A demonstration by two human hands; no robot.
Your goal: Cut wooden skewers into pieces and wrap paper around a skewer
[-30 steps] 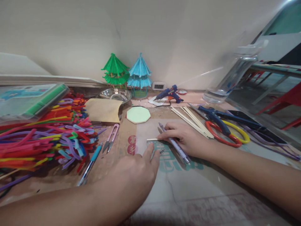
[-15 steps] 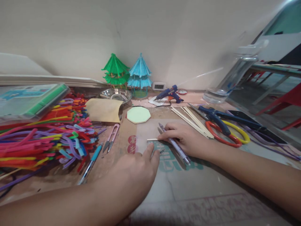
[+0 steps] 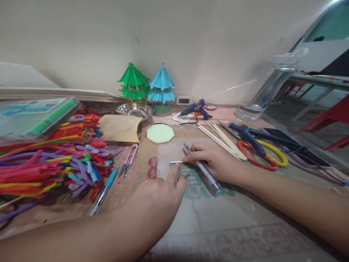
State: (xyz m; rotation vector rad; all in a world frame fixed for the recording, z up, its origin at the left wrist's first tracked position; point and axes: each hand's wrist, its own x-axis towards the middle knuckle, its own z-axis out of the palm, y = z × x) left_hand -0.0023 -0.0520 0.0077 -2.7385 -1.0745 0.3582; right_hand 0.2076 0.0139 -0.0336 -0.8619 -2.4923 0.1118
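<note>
My left hand lies low over the sheet, its index fingertip pressing on a small clear ruler; most of the ruler is hidden beneath the fingers. Along the ruler's upper edge lies a short pale wooden stick. The fingertips of my right hand pinch the stick's right end. That same hand also keeps a purple pen between its fingers, tip pointing away from me. Just beyond the hands sits a light green octagonal piece. Several longer wooden sticks lie past my right hand.
Pipe cleaners are heaped at left, near thread snips and a blue pen. Behind stand two small roofed models, a metal bowl and a glue gun. Scissors, pliers and a water bottle are at right.
My left fingers have shifted very slightly at the ruler, with the index fingertip drawn a little nearer the stick. The right hand, pen and stick keep their places.
</note>
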